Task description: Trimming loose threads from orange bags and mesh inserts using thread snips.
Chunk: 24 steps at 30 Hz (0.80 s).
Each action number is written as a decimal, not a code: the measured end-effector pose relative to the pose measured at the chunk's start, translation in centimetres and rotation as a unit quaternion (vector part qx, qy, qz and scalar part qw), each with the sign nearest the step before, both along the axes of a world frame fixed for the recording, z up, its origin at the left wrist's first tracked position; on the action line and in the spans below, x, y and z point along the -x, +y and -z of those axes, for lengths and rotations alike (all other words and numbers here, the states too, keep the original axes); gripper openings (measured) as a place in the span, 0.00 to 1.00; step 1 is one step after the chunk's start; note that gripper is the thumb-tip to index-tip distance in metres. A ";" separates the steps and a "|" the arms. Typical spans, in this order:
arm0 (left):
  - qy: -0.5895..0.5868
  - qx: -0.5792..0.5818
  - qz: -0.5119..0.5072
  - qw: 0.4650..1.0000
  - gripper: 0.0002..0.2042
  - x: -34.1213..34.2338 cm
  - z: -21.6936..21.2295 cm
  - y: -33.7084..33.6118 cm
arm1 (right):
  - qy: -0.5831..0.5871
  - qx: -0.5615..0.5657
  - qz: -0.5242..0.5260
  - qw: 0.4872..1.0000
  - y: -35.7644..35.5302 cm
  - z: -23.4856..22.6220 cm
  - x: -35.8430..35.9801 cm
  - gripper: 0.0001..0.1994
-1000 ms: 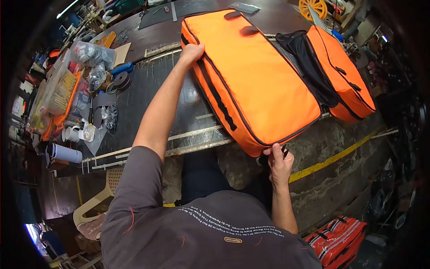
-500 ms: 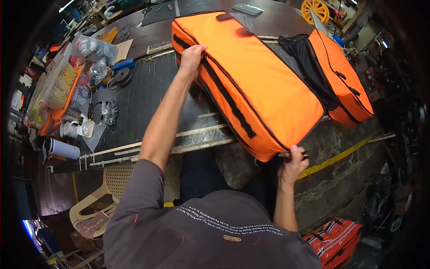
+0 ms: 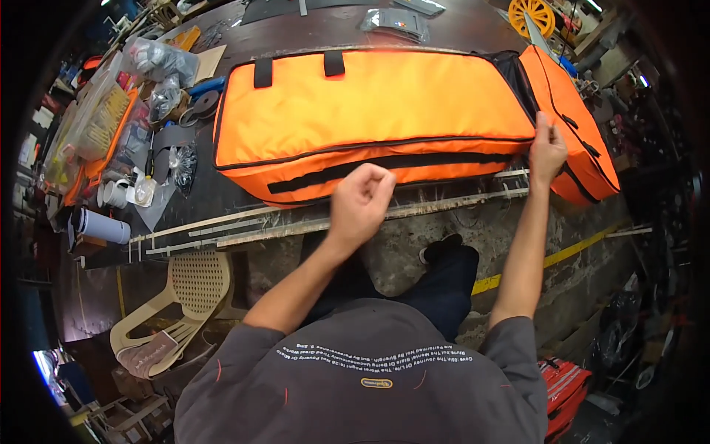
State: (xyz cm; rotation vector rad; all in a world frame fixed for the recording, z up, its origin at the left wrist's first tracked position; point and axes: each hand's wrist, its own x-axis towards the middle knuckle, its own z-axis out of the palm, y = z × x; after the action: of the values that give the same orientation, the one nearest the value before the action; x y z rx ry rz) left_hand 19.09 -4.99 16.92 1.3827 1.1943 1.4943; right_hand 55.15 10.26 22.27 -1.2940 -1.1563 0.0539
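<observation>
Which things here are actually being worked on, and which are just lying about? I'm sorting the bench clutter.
In hand:
- long orange bag, flat on the workbench
- right hand, gripping the bag's right end
- left hand, closed in a fist at the bag's front edge

Lying about:
- white cup
- clear plastic packets
- yellow reel
- beige plastic chair
- red case on the floor

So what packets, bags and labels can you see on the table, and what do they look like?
Clear plastic bags: back left of the table, crumpled, with small parts inside.
Small clear packet: left of the orange bag, dark bits inside.
Silvery packet: far edge, flat, with a small coloured label.
White cup: left front edge, lying on its side, with a dark band.
</observation>
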 end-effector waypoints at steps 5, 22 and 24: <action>0.457 -0.190 -0.203 0.845 0.10 11.8 -6.5 1.7 | 0.083 0.118 -0.239 0.960 -9.3 3.0 11.8 0.23; 0.565 -0.217 -0.115 0.788 0.05 12.6 -5.5 0.4 | 0.323 0.259 -0.341 0.844 -10.5 6.2 28.3 0.16; 0.537 -0.173 -0.040 0.825 0.05 11.2 -6.0 -0.6 | 0.331 0.192 -0.329 0.863 -10.4 7.5 28.8 0.14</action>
State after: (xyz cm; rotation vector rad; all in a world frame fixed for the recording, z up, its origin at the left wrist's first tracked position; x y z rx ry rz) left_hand 7.85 -5.58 22.87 2.6303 1.6620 0.9388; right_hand 26.39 -0.18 14.75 -1.0155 -0.9414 1.1980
